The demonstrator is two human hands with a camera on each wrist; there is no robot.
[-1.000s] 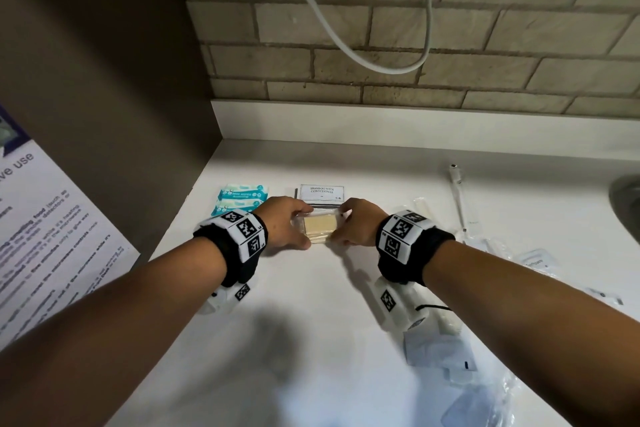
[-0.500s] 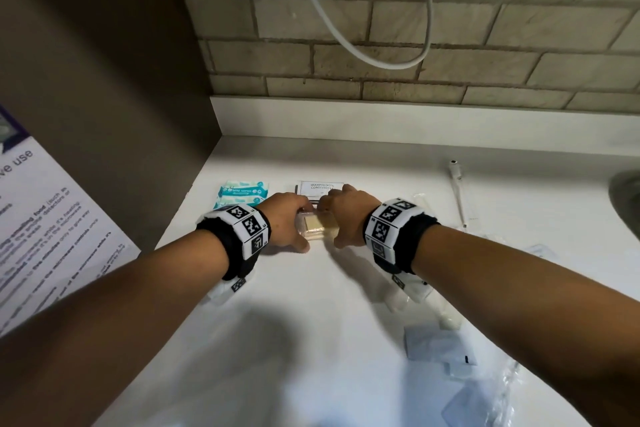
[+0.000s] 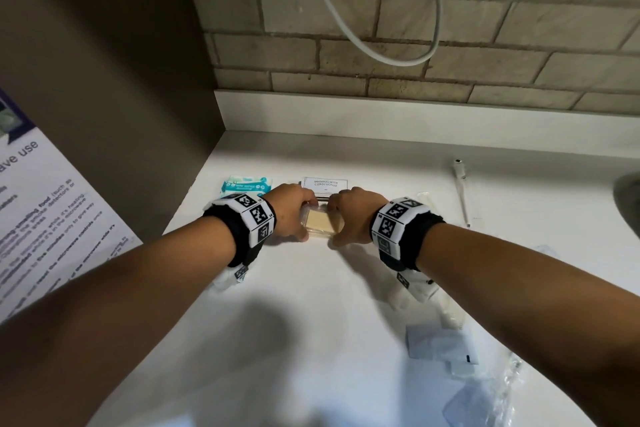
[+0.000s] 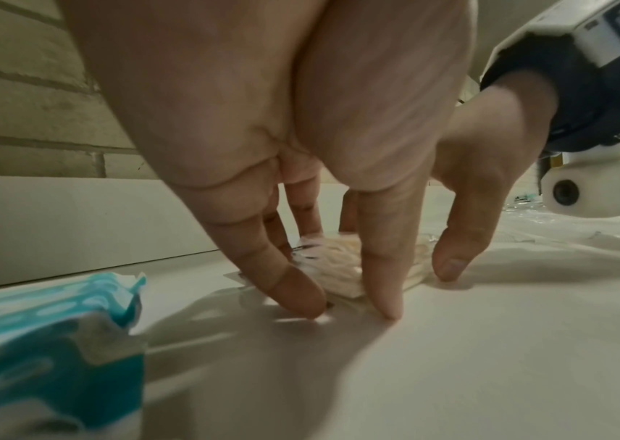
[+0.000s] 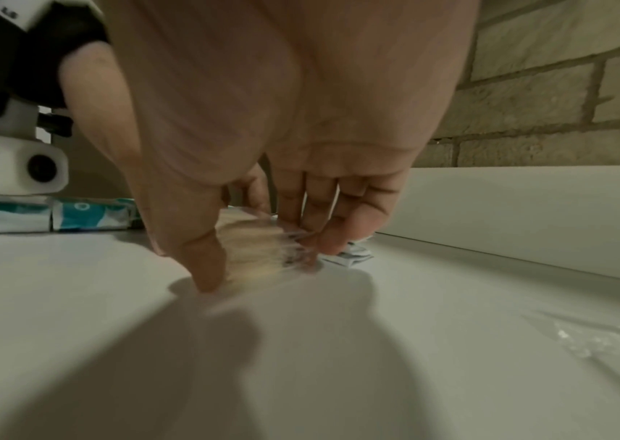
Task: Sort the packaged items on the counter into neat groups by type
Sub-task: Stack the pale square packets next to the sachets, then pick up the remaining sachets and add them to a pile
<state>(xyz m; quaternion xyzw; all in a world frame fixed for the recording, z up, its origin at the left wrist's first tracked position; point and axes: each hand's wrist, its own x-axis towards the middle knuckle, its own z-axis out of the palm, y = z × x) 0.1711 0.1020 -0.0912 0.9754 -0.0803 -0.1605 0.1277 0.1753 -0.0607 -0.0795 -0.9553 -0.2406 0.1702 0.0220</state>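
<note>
A beige soap bar in clear wrap [image 3: 320, 222] lies on the white counter [image 3: 311, 305]. My left hand [image 3: 294, 217] holds its left side, fingertips [image 4: 301, 300] down on the wrap's edge and thumb at the near edge. My right hand [image 3: 349, 215] grips the right side, thumb at the near corner and fingers [image 5: 333, 238] curled over the far edge of the soap [image 5: 252, 247]. Just behind lies a white shampoo sachet [image 3: 325, 183]. A teal wipes packet [image 3: 246, 184] sits to the left.
A brown side wall [image 3: 121, 80] closes the left; a brick wall with a hanging cable [image 3: 381, 55] stands behind. A thin white stick [image 3: 462, 191] lies at the right. Clear plastic packets [image 3: 440, 347] lie near right, and a sink rim [image 3: 628, 198] shows at the far right.
Both hands have kept hold of the soap and nudged it slightly back toward the shampoo sachet. The right hand has closed in further over the bar.
</note>
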